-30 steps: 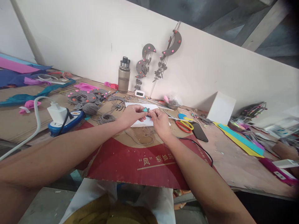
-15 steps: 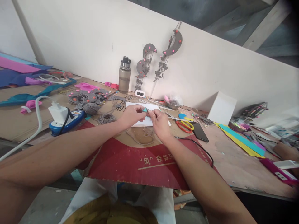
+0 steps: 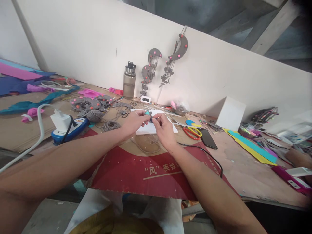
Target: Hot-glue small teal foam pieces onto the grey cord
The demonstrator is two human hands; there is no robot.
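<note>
Two hands meet over the middle of our workbench (image 3: 243,175). Our left hand (image 3: 133,122) and our right hand (image 3: 162,128) are drawn close together, and both pinch a small teal foam shape (image 3: 147,113) with a grey piece beside it, held between the fingertips just above a white sheet (image 3: 152,128). Whether the grey piece is stuck to the teal one we cannot tell.

Under our wrists lies a loop of grey cord (image 3: 147,146) on a red and brown cardboard sheet (image 3: 146,172) with printed characters. Just right of the white sheet we see scissors (image 3: 193,131) with red and yellow handles, and next to them a dark phone (image 3: 208,138) with a black cable (image 3: 207,154) running toward us.

To our left sit balls of grey cord (image 3: 95,114), a blue power strip (image 3: 69,128) with a white charger (image 3: 59,120) plugged in, and scraps of pink and teal foam. At the back a water bottle (image 3: 129,81) stands by the wall, beside grey crescent hangings (image 3: 168,58) dotted pink. A white box (image 3: 230,113) stands to the right, with yellow and teal strips (image 3: 251,148) near it.
</note>
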